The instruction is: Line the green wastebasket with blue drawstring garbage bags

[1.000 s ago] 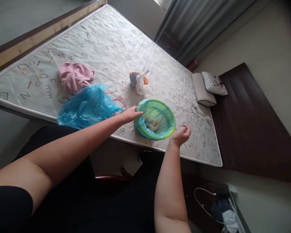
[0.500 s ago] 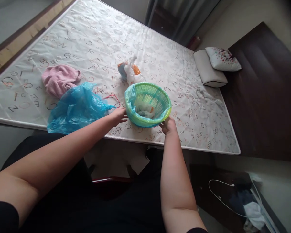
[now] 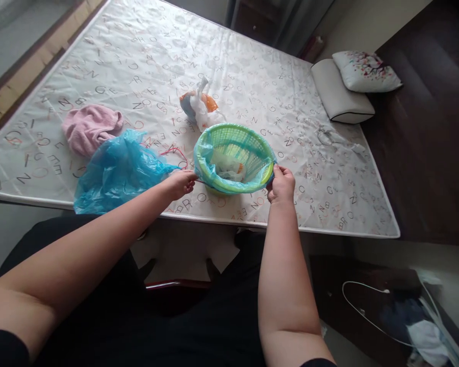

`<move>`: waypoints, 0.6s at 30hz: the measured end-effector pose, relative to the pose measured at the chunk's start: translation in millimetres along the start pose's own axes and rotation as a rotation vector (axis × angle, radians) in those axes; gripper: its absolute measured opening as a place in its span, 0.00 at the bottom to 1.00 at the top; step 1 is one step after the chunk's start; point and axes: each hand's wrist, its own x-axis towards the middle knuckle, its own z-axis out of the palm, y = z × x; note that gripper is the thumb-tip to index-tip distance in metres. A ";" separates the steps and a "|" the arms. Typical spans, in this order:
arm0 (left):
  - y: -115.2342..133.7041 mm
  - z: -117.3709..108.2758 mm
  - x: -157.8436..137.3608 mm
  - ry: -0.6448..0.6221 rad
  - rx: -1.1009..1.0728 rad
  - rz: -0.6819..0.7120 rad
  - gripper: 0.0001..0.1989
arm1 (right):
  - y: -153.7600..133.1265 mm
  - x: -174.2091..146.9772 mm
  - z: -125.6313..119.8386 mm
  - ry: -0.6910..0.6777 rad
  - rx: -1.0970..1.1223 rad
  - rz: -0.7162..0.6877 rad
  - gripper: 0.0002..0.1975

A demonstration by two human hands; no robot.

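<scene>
The left hand (image 3: 181,182) is closed in a pinch on the blue liner bag (image 3: 206,171) at the near left rim of the green basket (image 3: 235,153). The right hand (image 3: 281,184) is curled shut on the same liner at the basket's right rim. The basket sits near the front edge of the mattress (image 3: 252,76), between the two hands, with crumpled pale plastic lying inside it.

The mattress is a broad flat slab with a quilted white cover printed all over with scattered letters. It lies on a dark wooden bed frame (image 3: 424,153); two pillows (image 3: 352,84) rest at its far right corner, one plain, one patterned. A curtain hangs beyond the far end.

The basket is round, shallow, of open plastic mesh, and the thin glossy blue film is folded over its rim. Left of it lies a loose blue plastic bag (image 3: 115,173), wrinkled and translucent, just beside a soft pink cloth (image 3: 90,127) heaped in folds. Behind the basket stands a knotted white plastic bag (image 3: 201,107) with orange and blue showing through.
</scene>
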 end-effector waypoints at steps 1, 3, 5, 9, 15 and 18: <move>6.5 0.1 -2.7 0.010 -0.027 0.009 0.14 | -1.8 -1.0 -0.5 0.023 -0.042 -0.028 0.08; 20.2 0.0 -8.8 0.009 -0.106 0.056 0.12 | -5.2 -4.2 -0.6 0.059 -0.129 -0.107 0.07; 32.7 -0.7 -15.8 0.004 -0.175 0.163 0.10 | -8.1 -8.1 0.5 0.052 -0.158 -0.152 0.08; 48.7 -3.9 -29.9 0.018 -0.206 0.302 0.13 | -13.1 -15.0 4.2 -0.059 -0.012 -0.037 0.11; 60.2 -9.0 -48.8 0.051 -0.267 0.475 0.09 | -23.4 -25.1 10.7 -0.174 0.187 -0.008 0.09; 63.1 -9.9 -53.6 0.044 -0.225 0.465 0.11 | -22.1 -27.3 14.5 -0.192 0.108 -0.003 0.11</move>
